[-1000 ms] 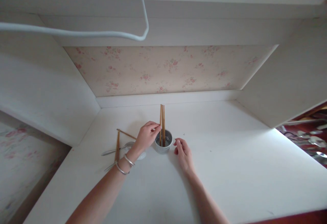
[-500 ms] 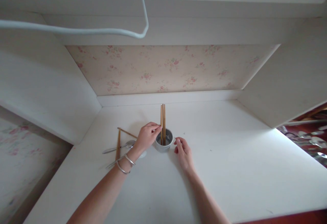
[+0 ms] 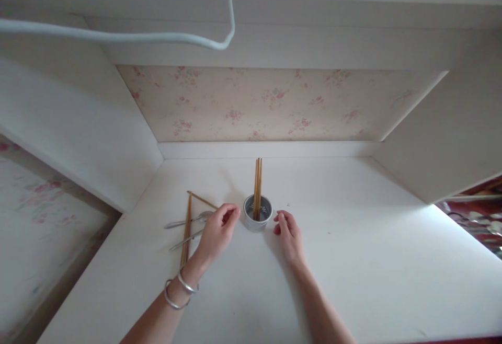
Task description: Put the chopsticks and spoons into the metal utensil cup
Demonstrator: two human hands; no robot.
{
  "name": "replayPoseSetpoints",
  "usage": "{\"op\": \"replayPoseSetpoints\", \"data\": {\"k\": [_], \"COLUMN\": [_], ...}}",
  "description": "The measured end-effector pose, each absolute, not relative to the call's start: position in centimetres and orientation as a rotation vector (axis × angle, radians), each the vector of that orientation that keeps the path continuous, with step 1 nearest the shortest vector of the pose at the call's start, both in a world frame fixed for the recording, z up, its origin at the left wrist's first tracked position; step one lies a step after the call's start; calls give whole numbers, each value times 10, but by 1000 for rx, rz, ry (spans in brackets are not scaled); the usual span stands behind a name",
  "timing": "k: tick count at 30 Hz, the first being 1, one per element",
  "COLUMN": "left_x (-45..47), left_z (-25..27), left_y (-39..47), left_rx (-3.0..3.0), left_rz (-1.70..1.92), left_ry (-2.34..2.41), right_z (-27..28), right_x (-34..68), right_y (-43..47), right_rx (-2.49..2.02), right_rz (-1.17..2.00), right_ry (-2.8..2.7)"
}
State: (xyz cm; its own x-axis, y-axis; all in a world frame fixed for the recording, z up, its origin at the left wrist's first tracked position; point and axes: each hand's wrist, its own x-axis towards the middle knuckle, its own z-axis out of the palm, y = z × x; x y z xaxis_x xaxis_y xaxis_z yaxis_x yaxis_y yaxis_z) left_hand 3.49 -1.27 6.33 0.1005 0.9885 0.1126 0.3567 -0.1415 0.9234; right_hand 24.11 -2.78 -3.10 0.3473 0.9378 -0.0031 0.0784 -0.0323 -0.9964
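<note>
Chopsticks (image 3: 257,187): three or so, bunched close and standing near upright inside the cup, tops well above its rim.
Cup (image 3: 257,227): grey, metal-looking, pierced with small holes; stood on the white countertop (image 3: 353,260).
Left hand (image 3: 220,225): just left of the cup, apart from it; fingers curled in to the thumb, nothing visible between them.
Bracelets (image 3: 187,284): two silvery rings at the left wrist, nearer the person than the cup.
Right hand (image 3: 289,233): just right of the cup, not touching it; fingers loosely bent, part-open, holding nothing visible.
Loose chopsticks (image 3: 187,229): lay left of the cup, lower ends hidden by the left arm.
Spoon (image 3: 175,225): left of the cup, across the loose chopsticks.
Second utensil (image 3: 184,241): left of the cup; head hidden behind the left hand.
Wallpaper (image 3: 270,109): floral, beyond the cup.
</note>
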Motion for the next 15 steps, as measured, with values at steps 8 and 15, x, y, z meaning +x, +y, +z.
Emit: {"op": "replayPoseSetpoints", "data": {"k": [8, 15], "left_x": [45, 49], "left_z": [31, 3], "left_y": [-63, -61], "left_rx": [1424, 1524], "left_rz": [668, 504], "left_ry": [1115, 1102], "right_z": [-20, 30], "right_x": [235, 209], "right_y": [-34, -56], "right_rx": [-1392, -1393], "right_rz": [781, 524], "right_ry": [-795, -1034]}}
